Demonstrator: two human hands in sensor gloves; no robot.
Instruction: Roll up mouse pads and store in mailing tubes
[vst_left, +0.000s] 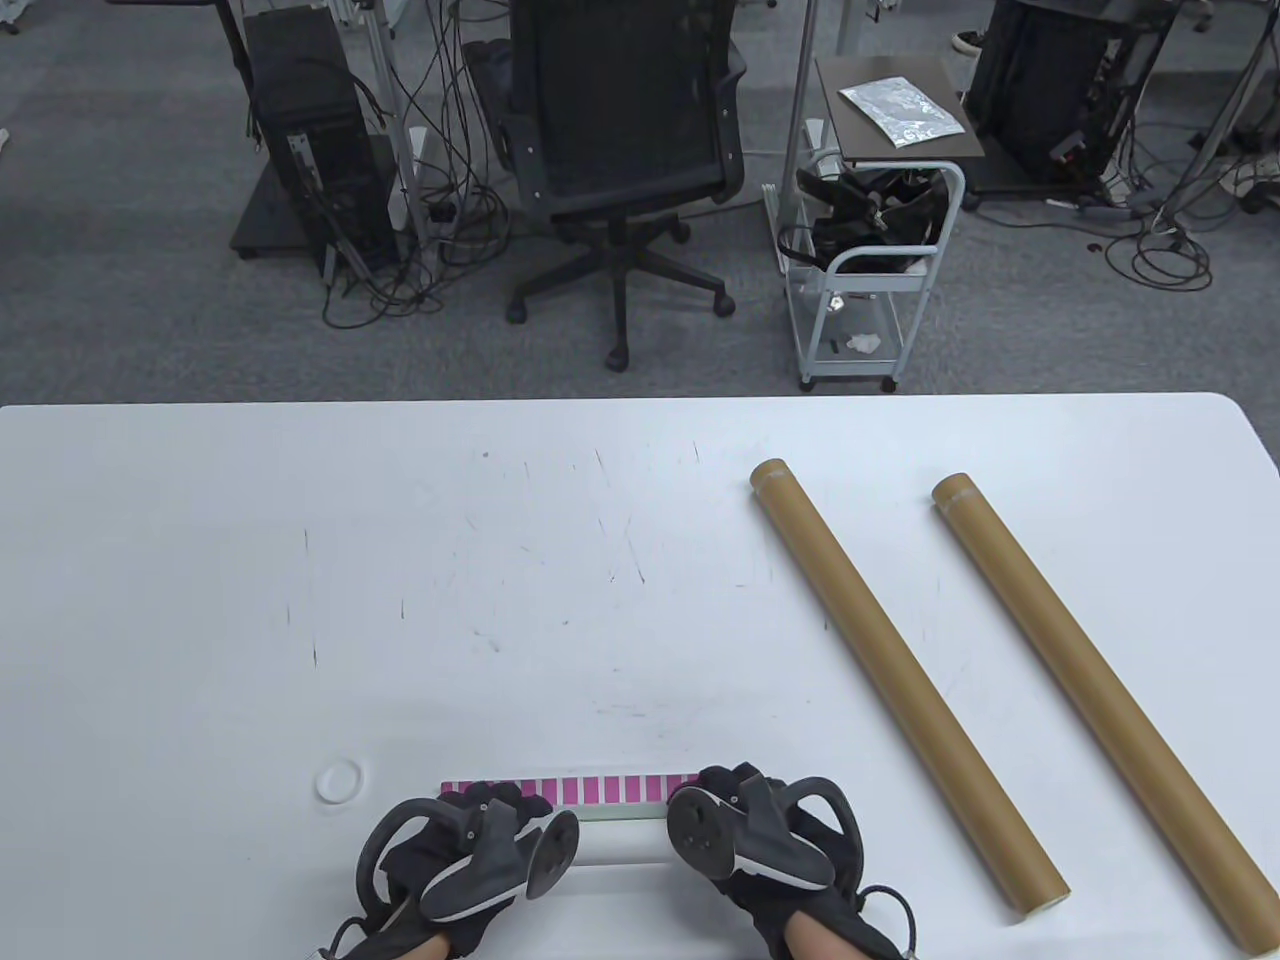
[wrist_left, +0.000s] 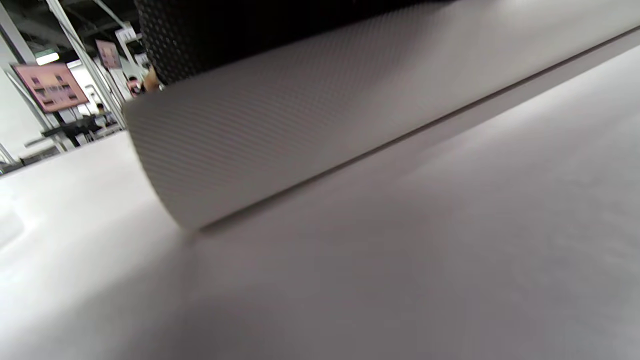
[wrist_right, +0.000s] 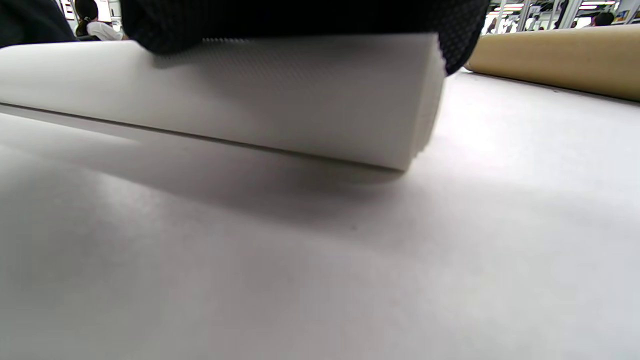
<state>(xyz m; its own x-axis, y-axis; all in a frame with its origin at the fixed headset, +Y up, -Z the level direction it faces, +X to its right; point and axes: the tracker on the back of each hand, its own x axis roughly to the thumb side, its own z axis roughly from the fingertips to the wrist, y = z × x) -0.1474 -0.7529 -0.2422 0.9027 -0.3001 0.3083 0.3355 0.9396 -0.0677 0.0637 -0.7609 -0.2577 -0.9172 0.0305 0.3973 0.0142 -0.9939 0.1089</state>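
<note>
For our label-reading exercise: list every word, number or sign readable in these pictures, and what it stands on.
None can be read.
Pink wall screen: content too blurred.
Mouse pad: pink stripes only, no text.
Mailing tubes: no visible print.

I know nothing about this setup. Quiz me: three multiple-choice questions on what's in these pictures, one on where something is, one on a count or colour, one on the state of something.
1. Where do the cardboard tubes lie?
A. On the chair
B. On the table, to the right of the hands
C. Under the table

2. How many tubes are there?
A. One
B. Two
C. Four

3. What state is the mouse pad in?
A. Nearly all rolled up
B. Spread fully flat
C. Already inside a tube

Answers:
1 B: the near tube and far tube lie on the white table, right of the left hand and right hand.
2 B: two brown tubes show.
3 A: the mouse pad is a white roll under the fingers, only a pink-striped strip left flat.
</note>
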